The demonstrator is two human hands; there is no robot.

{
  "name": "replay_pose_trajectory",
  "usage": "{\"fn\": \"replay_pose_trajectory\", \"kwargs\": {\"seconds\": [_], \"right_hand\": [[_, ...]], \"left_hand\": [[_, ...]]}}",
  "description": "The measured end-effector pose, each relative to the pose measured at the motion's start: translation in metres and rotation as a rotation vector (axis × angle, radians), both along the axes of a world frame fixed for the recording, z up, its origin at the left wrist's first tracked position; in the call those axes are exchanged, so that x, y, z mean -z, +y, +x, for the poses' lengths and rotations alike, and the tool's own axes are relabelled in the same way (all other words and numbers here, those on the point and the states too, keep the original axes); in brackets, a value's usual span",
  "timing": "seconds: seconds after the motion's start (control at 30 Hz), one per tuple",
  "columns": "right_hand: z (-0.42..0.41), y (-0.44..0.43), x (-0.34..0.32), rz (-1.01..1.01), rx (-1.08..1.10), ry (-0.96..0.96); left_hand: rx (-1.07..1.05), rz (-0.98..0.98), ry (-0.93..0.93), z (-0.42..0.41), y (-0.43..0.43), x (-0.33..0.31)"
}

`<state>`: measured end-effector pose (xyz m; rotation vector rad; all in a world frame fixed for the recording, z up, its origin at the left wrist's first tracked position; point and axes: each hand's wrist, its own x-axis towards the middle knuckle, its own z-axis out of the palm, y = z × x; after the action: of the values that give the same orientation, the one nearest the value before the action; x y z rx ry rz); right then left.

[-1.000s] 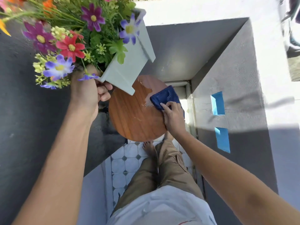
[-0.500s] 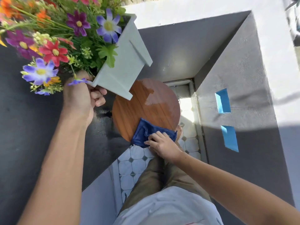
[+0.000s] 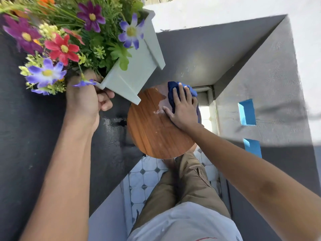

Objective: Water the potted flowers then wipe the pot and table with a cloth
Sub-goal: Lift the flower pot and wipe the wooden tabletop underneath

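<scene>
blue cloth (image 3: 173, 94) under right hand (image 3: 184, 108), pot (image 3: 139, 66) tilted

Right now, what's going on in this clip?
A person is wiping a small round wooden table. The left hand holds the pale green flower pot lifted clear of the tabletop and tilted. The right hand presses a dark blue cloth flat on the far side of the table, next to a wet patch not yet wiped.
</scene>
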<state>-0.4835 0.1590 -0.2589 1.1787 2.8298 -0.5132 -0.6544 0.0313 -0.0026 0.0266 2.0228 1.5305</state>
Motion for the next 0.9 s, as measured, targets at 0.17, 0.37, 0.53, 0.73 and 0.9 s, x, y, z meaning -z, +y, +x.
{"fn": "replay_pose_trajectory", "kwargs": {"seconds": [0.17,0.37,0.53,0.73,0.9], "right_hand": [[-0.026,-0.031,0.006,-0.064,0.004,0.032],[-0.004,-0.104,0.008,-0.146,-0.453,0.155],[0.035,-0.125,0.01,-0.157,-0.631,0.163],[0.011,-0.066,0.001,-0.142,-0.103,0.187],[-0.037,-0.004,0.003,-0.149,0.135,0.146]], "left_hand": [[0.012,-0.011,-0.021,-0.001,0.002,0.004],[-0.015,-0.011,-0.047,-0.004,0.006,0.01],[-0.005,-0.001,-0.036,-0.005,0.007,0.008],[-0.013,-0.03,-0.058,-0.003,0.0,0.012],[-0.019,-0.038,-0.06,0.001,-0.003,0.015]]}}
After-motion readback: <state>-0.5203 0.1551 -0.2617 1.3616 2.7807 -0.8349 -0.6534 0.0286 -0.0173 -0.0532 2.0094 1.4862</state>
